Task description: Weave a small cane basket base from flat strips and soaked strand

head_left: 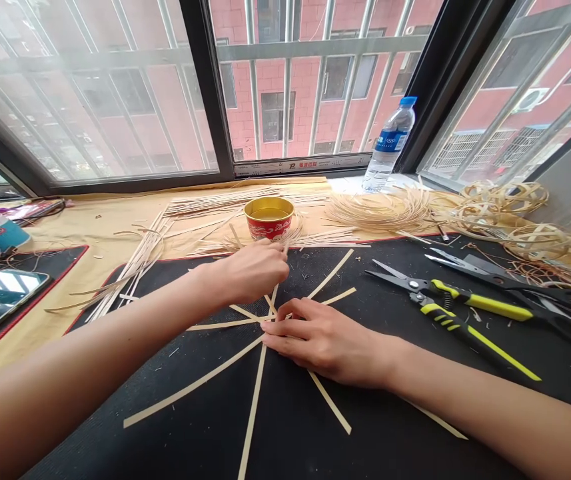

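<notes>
The right hand (325, 340) is lying flat, fingers spread and pressing down on the crossing point of several thin, pale flat bamboo strips (200, 381) that are fanning out star-like over the black work mat (365, 440). Just beyond it, the left hand (252, 270) is curling loosely, fingertips pinching at a strip end; whether it is truly gripping cannot be told. Past the left hand a round red-and-gold bowl (268, 218) is sitting. Right of the pressing hand, yellow-handled black shears (452, 313) are lying apart.
</notes>
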Available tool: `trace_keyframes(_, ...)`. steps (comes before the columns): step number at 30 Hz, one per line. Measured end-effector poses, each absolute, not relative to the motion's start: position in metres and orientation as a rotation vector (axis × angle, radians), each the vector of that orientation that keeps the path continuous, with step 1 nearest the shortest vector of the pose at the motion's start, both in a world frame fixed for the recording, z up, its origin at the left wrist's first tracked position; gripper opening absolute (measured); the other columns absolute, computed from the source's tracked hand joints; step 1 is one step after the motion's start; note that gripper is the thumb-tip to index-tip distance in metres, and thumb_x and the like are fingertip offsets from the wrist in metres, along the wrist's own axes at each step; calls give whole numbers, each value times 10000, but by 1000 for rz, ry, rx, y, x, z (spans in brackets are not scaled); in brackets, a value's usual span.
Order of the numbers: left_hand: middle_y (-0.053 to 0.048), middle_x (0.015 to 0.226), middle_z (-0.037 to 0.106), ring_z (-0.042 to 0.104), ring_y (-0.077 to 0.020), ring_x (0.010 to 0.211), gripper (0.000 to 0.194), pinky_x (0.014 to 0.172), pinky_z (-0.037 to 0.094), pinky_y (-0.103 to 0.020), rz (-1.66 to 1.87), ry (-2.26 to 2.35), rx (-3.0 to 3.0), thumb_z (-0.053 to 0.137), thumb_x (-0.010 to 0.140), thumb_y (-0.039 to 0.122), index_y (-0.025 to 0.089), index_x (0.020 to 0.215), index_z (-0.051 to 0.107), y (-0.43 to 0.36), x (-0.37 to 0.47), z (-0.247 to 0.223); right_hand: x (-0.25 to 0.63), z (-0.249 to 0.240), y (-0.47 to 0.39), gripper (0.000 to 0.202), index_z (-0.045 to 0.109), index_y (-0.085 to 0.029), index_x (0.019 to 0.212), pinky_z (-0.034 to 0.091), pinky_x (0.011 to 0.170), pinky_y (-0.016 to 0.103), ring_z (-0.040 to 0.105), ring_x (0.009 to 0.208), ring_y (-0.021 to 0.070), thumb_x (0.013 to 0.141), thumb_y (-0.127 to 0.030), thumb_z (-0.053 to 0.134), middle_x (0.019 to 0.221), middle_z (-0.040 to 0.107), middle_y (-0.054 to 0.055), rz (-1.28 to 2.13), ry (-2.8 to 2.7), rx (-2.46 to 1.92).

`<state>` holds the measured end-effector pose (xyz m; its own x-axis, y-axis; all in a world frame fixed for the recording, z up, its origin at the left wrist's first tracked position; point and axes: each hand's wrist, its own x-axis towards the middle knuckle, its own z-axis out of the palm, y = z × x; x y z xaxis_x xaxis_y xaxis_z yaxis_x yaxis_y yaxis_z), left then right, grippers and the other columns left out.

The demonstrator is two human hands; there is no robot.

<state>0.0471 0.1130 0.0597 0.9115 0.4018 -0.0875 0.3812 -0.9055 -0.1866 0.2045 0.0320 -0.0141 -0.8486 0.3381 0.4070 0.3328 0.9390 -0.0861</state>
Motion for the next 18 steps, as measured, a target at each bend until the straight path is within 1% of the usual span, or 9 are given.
trace_keyframes(3, -81, 722, 644, 553, -167, 638, 186, 559, 357, -283, 104, -644, -2938, 545, 753, 14, 127, 646, 649, 122, 61, 60, 204, -13, 31, 263, 603, -89, 1153, 481, 877, 368, 550, 1031, 220, 918, -83, 486, 1140, 674, 112, 10, -2692, -508)
trace_keyframes(7, -62, 636, 628, 528, -150, 581, 180, 522, 336, -269, 90, -641, -3038, 568, 671, -8, 129, 570, 627, 134, 79, 47, 203, -12, 32, 257, 598, -102, 1151, 478, 851, 367, 549, 1025, 215, 931, -91, 465, 1136, 667, 120, -18, -2724, -521)
trace_keyframes(9, -46, 643, 634, 528, -134, 577, 186, 513, 342, -253, 92, -614, -3116, 564, 663, -14, 134, 571, 629, 139, 83, 41, 203, -11, 33, 260, 599, -104, 1149, 478, 831, 361, 549, 1018, 215, 930, -85, 460, 1140, 664, 124, -38, -2739, -526)
trace_keyframes(11, -32, 691, 652, 549, -127, 609, 166, 525, 364, -239, 69, -598, -3192, 574, 687, -1, 136, 660, 664, 144, 83, 37, 203, -10, 33, 259, 604, -102, 1144, 476, 817, 356, 549, 1008, 214, 927, -81, 462, 1139, 664, 123, -46, -2743, -531)
trace_keyframes(14, -2, 714, 651, 562, -118, 623, 170, 539, 394, -227, 48, -612, -3285, 626, 728, 41, 137, 858, 681, 153, 82, 34, 203, -10, 33, 261, 609, -93, 1142, 475, 806, 360, 546, 999, 221, 920, -82, 473, 1140, 665, 114, -42, -2745, -534)
trace_keyframes(15, 8, 705, 641, 559, -114, 614, 146, 542, 407, -225, 61, -614, -3313, 645, 744, 65, 133, 871, 673, 156, 82, 33, 203, -10, 32, 262, 609, -94, 1144, 475, 800, 362, 546, 998, 222, 918, -85, 477, 1141, 664, 112, -44, -2749, -537)
trace_keyframes(17, 23, 692, 620, 557, -104, 607, 34, 561, 443, -228, 111, -604, -3365, 665, 796, 141, 127, 823, 652, 163, 83, 31, 203, -9, 32, 257, 607, -101, 1143, 475, 786, 362, 546, 1002, 222, 918, -90, 483, 1142, 661, 111, -55, -2759, -551)
trace_keyframes(18, 25, 694, 613, 562, -101, 611, 75, 572, 463, -233, 141, -599, -3388, 661, 827, 190, 124, 797, 639, 166, 84, 30, 203, -9, 32, 254, 605, -104, 1142, 476, 784, 360, 547, 1005, 218, 920, -91, 482, 1142, 659, 113, -61, -2763, -556)
